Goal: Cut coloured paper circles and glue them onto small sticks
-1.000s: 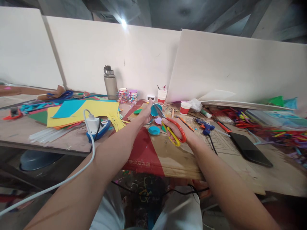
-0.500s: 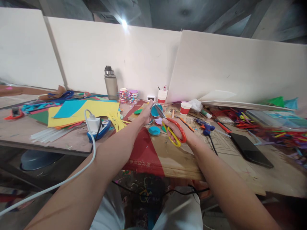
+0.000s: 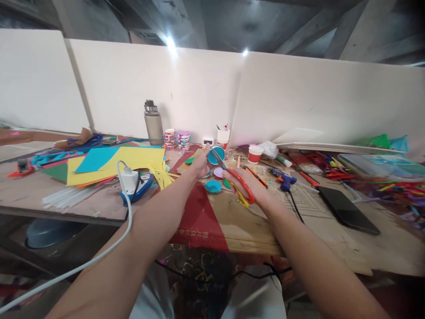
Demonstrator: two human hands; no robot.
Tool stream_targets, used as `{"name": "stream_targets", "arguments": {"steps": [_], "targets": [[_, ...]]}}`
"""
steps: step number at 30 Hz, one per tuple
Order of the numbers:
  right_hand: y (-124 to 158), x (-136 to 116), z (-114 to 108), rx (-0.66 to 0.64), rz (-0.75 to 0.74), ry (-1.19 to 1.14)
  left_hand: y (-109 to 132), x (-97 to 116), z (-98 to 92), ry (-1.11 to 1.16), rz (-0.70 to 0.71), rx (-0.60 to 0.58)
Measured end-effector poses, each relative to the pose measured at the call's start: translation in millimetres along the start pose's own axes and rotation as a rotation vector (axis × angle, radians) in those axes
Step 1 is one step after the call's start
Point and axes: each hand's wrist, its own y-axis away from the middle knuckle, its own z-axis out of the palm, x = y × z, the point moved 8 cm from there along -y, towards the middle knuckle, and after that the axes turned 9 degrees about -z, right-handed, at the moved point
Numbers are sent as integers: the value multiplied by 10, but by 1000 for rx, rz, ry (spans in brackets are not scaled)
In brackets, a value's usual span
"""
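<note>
Both hands working the scissors [image 3: 237,179] on a teal paper disc [image 3: 215,156].
We saw the right hand [image 3: 247,188] closed through the red and yellow handles, the blades reaching the teal paper disc pinched in the left hand [image 3: 201,163], held just above the cardboard sheet [image 3: 245,226]. Around it lay cut discs [image 3: 213,186], a glue gun [image 3: 285,179], a dark phone [image 3: 348,203] and yellow paper [image 3: 133,159] on the wooden bench [image 3: 26,195]. White boards [image 3: 299,102] stood behind, under a dim grey ceiling [image 3: 232,22].

bottle [image 3: 152,122] behind paper sheets [image 3: 116,161] | phone [image 3: 347,208] right of glue gun [image 3: 284,180]
</note>
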Motion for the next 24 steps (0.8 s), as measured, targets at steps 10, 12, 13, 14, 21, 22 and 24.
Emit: {"name": "stream_targets", "arguments": {"steps": [10,12,13,14,21,22,24], "targets": [[-11,-28,36,15,-13,-48,68,43,43,4,1,2],[-6,-31,38,10,6,-75,63,36,40,-5,-2,4],[-8,-31,39,8,5,-80,62,33,38,-9,-3,5],[-10,-25,39,10,3,-81,61,31,36,-10,-4,6],[-17,44,59,-3,2,-89,67,34,42,23,3,11],[-17,31,65,-11,-12,-98,65,34,45,23,5,9],[-12,9,74,-24,-26,-116,56,26,51,30,1,1]]}}
